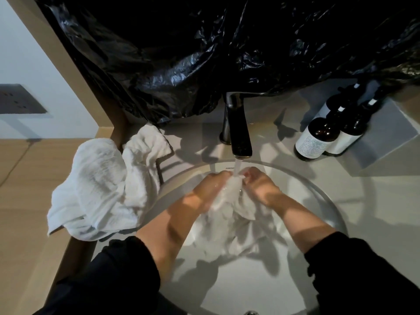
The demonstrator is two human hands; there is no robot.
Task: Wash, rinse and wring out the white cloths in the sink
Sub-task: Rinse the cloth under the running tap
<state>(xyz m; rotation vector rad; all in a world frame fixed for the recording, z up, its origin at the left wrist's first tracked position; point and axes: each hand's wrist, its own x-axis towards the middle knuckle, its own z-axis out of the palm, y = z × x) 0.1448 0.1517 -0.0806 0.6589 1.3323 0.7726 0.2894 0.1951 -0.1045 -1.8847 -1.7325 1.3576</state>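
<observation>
**One cloth under the tap, more waiting on the counter**

The person's left hand (210, 189) and right hand (261, 189) each gripped a bunched part of a wet white cloth (227, 223) and held it up beneath the water stream (237, 170) from the dark faucet (238, 133). The rest of the cloth trailed down into the round sink (329, 201). This looked like washing or rinsing, and the wringing seemed not yet done.

A heap of white cloths (102, 189) lay on the counter (375, 212) at the basin's left edge. Whether those were finished could not be told.

Dark pump bottles (318, 139) stood well right of the faucet, beside a grey box (386, 137). Black plastic sheeting (204, 53) hung behind. Nothing blocked the basin.
</observation>
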